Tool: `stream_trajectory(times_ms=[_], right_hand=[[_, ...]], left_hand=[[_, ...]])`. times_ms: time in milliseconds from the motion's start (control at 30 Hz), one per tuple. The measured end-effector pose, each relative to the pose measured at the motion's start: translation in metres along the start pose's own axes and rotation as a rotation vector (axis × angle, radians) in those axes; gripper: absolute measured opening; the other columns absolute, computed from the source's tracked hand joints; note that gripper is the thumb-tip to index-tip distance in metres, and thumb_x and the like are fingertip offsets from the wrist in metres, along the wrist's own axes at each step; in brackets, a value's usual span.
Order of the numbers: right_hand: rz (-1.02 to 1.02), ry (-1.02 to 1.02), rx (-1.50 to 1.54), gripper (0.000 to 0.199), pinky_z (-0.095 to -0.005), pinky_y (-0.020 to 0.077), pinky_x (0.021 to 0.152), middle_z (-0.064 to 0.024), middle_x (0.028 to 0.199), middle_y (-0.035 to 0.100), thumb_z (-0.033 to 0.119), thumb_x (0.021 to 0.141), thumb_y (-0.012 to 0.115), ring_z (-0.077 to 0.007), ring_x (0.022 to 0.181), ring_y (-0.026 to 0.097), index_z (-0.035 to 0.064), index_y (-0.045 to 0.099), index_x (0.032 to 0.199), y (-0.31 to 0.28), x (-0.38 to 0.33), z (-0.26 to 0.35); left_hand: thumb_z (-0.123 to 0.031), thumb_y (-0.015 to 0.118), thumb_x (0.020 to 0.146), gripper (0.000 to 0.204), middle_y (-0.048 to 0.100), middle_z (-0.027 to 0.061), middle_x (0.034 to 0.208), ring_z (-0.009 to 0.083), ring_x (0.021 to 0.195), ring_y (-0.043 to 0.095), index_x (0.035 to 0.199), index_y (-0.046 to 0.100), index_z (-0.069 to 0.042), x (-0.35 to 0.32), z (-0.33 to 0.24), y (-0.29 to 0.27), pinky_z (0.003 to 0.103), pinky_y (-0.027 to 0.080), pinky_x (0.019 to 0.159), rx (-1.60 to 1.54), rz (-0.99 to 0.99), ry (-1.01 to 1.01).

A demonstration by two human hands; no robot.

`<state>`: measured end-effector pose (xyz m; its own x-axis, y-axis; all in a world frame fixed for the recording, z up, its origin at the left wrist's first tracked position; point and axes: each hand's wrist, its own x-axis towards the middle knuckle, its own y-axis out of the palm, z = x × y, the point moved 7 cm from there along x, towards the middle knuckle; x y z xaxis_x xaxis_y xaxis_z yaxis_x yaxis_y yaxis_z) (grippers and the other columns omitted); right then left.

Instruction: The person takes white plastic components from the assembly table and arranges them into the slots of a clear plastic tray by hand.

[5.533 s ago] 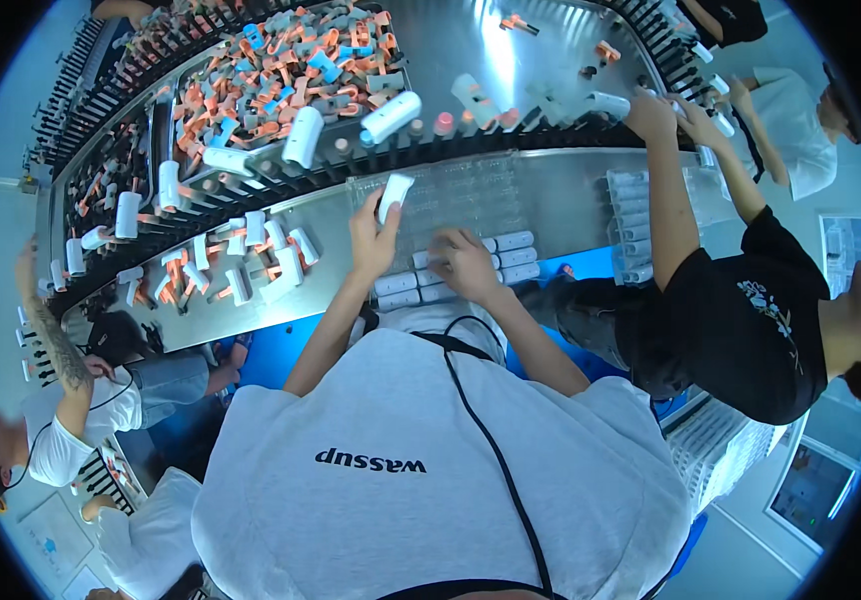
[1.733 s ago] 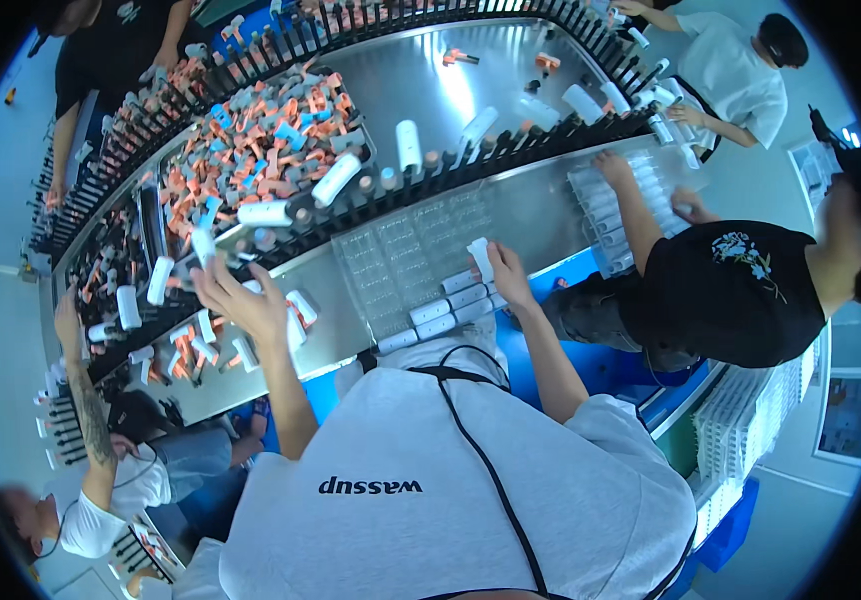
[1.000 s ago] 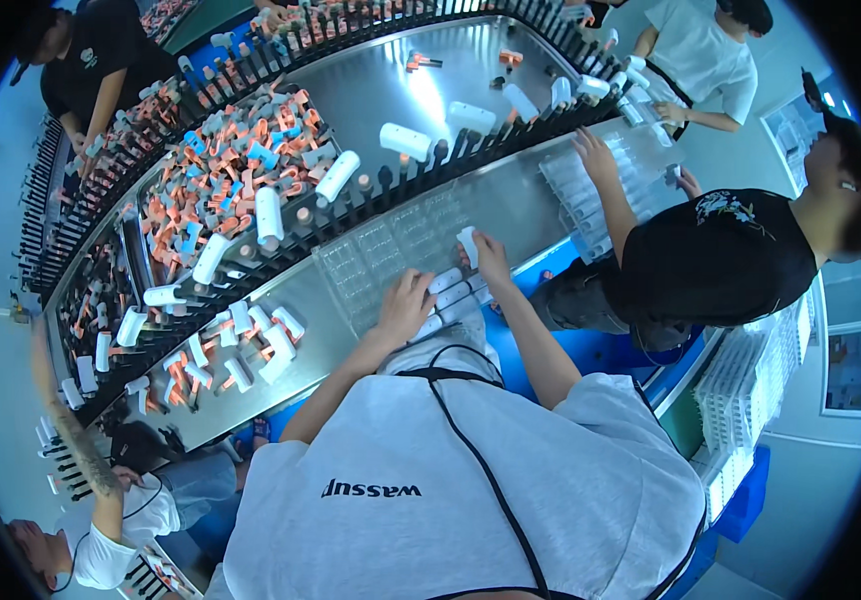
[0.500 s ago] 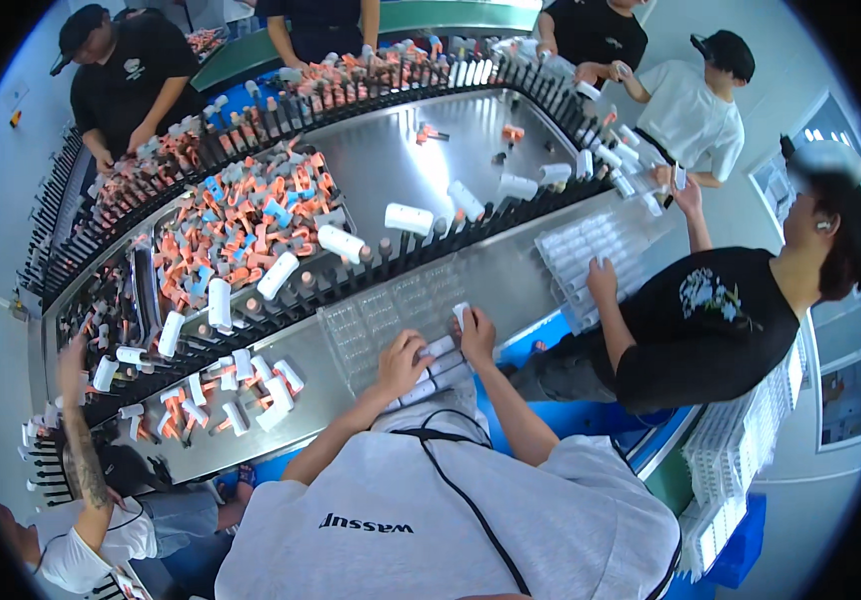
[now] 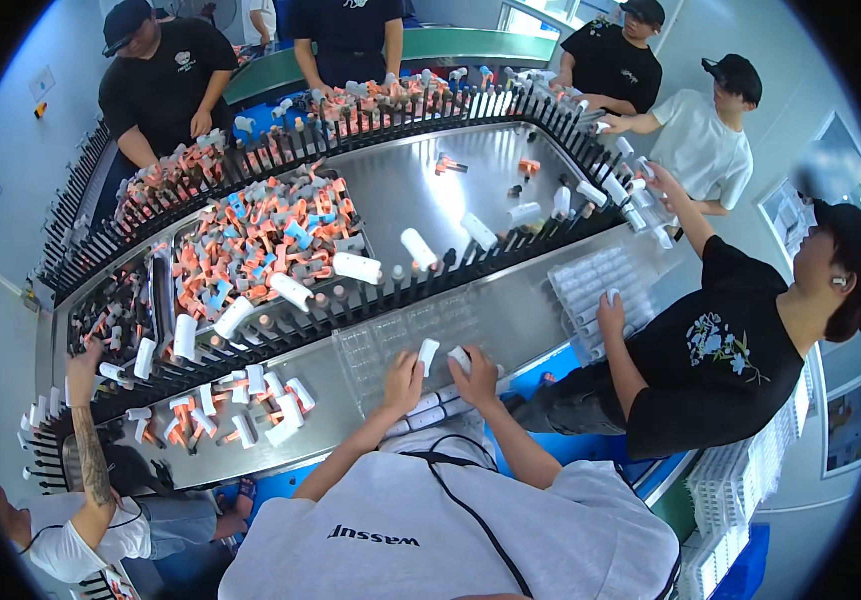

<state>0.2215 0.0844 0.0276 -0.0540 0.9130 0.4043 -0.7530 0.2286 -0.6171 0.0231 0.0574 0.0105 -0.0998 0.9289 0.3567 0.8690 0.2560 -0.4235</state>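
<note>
The bare left forearm (image 5: 346,452) and right forearm (image 5: 523,437) slant forward and converge over the worktop (image 5: 521,308), by its near edge. The left hand (image 5: 405,384) is bent in a grip; the right hand (image 5: 477,376), just beside yet apart, curls its fingers inward.

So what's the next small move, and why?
Probably lower the white piece in the left hand into the clear tray: the piece is held over it, and its far pockets look unfilled, while white cylinders line its near side.

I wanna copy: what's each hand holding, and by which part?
The left hand holds a white piece by its left side; the right hand holds a second white piece, exact grip hidden.
</note>
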Motion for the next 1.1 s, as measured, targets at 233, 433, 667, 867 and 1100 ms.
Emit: stream_trajectory(times_ms=[233, 433, 667, 867, 1100], right_hand=[[0.008, 0.153, -0.033, 0.036, -0.0517, 0.0539, 0.077, -0.0206, 0.096, 0.073, 0.032, 0.085, 0.078, -0.0432, 0.090, 0.070, 0.0065, 0.069, 0.109, 0.003, 0.005, -0.014], [0.015, 0.153, -0.033, 0.038, -0.0523, 0.0537, 0.079, -0.0197, 0.099, 0.073, 0.033, 0.085, 0.078, -0.0432, 0.093, 0.069, 0.0070, 0.068, 0.111, 0.003, 0.010, -0.025], [0.031, 0.109, -0.035, 0.037, -0.0515, 0.0538, 0.079, -0.0187, 0.102, 0.072, 0.033, 0.086, 0.077, -0.0423, 0.095, 0.069, 0.0063, 0.068, 0.110, 0.003, 0.013, -0.024], [0.025, 0.099, -0.007, 0.038, -0.0508, 0.0539, 0.079, -0.0186, 0.102, 0.071, 0.035, 0.087, 0.076, -0.0418, 0.095, 0.069, 0.0056, 0.069, 0.111, 0.002, 0.010, -0.028], [0.027, 0.083, -0.019, 0.038, -0.0504, 0.0542, 0.078, -0.0180, 0.102, 0.071, 0.034, 0.086, 0.077, -0.0411, 0.094, 0.069, 0.0053, 0.069, 0.110, 0.002, 0.011, -0.022]], left_hand=[[-0.022, 0.051, 0.105, 0.032, 0.064, 0.0262, 0.102, 0.0457, 0.087, 0.062, 0.125, 0.060, 0.002, 0.001, 0.014, 0.008, 0.052, 0.049, 0.078, -0.124, -0.040, -0.101], [-0.018, 0.049, 0.105, 0.039, 0.071, 0.0265, 0.113, 0.0405, 0.091, 0.072, 0.139, 0.059, 0.000, 0.011, 0.004, 0.014, 0.045, 0.054, 0.079, -0.049, 0.000, -0.080], [-0.029, 0.062, 0.102, 0.036, 0.073, 0.0165, 0.083, 0.0279, 0.068, 0.072, 0.127, 0.067, -0.003, 0.016, 0.007, 0.027, 0.041, 0.054, 0.063, -0.078, 0.076, -0.141], [-0.031, 0.071, 0.096, 0.037, 0.073, 0.0149, 0.082, 0.0233, 0.066, 0.071, 0.121, 0.068, -0.003, 0.015, -0.003, 0.030, 0.038, 0.053, 0.061, -0.095, 0.128, -0.145], [-0.032, 0.069, 0.097, 0.034, 0.072, 0.0173, 0.081, 0.0304, 0.067, 0.071, 0.116, 0.069, -0.003, 0.012, 0.013, 0.032, 0.040, 0.052, 0.061, -0.085, 0.142, -0.188]])
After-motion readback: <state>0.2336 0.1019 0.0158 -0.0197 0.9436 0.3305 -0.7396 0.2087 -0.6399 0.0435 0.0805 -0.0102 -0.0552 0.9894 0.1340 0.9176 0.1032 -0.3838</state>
